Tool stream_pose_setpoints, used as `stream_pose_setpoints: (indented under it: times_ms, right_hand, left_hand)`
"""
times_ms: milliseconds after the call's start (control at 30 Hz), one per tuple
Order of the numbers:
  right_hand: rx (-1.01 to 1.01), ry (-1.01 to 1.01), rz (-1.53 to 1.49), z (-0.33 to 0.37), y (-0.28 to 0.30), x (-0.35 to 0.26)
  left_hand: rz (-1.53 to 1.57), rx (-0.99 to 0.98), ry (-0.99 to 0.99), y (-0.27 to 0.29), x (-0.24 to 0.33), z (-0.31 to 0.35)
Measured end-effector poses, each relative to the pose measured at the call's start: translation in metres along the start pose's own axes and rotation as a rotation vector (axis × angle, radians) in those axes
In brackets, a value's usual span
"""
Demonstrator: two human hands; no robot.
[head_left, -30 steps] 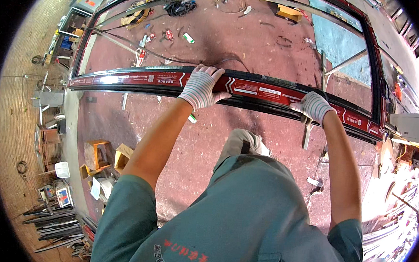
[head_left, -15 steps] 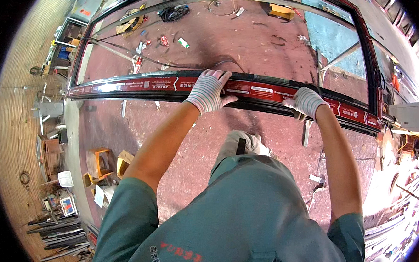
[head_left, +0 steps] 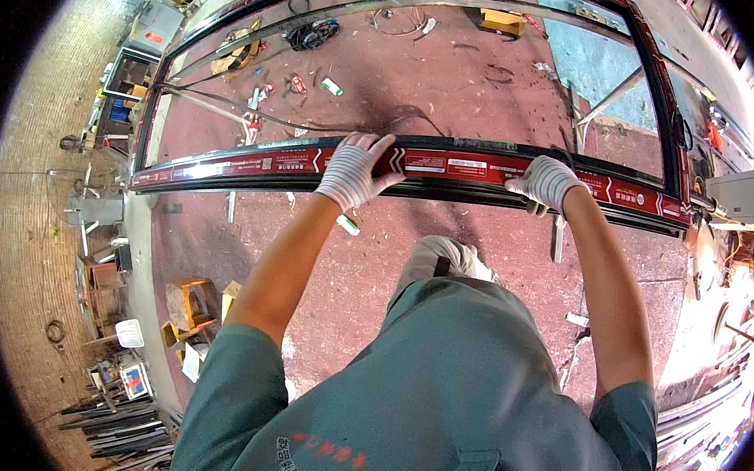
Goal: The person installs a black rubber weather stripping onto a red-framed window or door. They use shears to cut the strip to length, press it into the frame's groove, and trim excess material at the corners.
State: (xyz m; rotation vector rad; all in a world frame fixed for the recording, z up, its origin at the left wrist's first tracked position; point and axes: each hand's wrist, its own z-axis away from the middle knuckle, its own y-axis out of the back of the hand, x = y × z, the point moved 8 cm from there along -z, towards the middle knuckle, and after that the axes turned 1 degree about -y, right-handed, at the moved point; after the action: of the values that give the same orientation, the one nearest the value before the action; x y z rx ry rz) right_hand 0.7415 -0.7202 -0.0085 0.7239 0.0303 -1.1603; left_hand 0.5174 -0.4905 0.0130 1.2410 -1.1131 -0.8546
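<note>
A large window frame (head_left: 493,168) in black profile, its faces covered by red printed protective film, stretches across in front of me. My left hand (head_left: 357,172), in a striped knit glove, lies over the frame's near rail. Its fingers hook over the far edge, and the thumb points right along the red film. Further right, my right hand (head_left: 549,184), gloved alike, grips the same rail. The right thumb presses on the film while some fingers curl below the rail; their tips are partly hidden.
Beneath the frame is a reddish floor (head_left: 492,329) with scattered scraps and a bundle of black cable (head_left: 311,35). Orange wooden blocks (head_left: 190,303) and stacked metal profiles (head_left: 124,423) stand at left. A grey box (head_left: 739,195) is at right, beside a light blue sheet (head_left: 591,54).
My left hand has slid a little left along the rail. The right hand keeps its hold. The frame appears slightly lower in view, as the view has shifted a bit.
</note>
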Motion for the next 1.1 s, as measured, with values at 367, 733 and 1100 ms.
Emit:
stream_pose_setpoints:
  times_ms: [367,733,1100]
  right_hand:
    - [-0.016,-0.014,0.022,0.001,0.001,-0.002]
    - [-0.045,-0.029,-0.047,-0.005,-0.001,0.002]
    - [-0.013,-0.035,0.008,0.004,0.003,-0.008]
  left_hand:
    - [-0.076,-0.010,0.005,0.008,-0.023,0.011]
    - [-0.019,0.057,-0.016,0.009,-0.026,0.012]
    - [-0.044,0.000,0.029,0.010,-0.046,0.020]
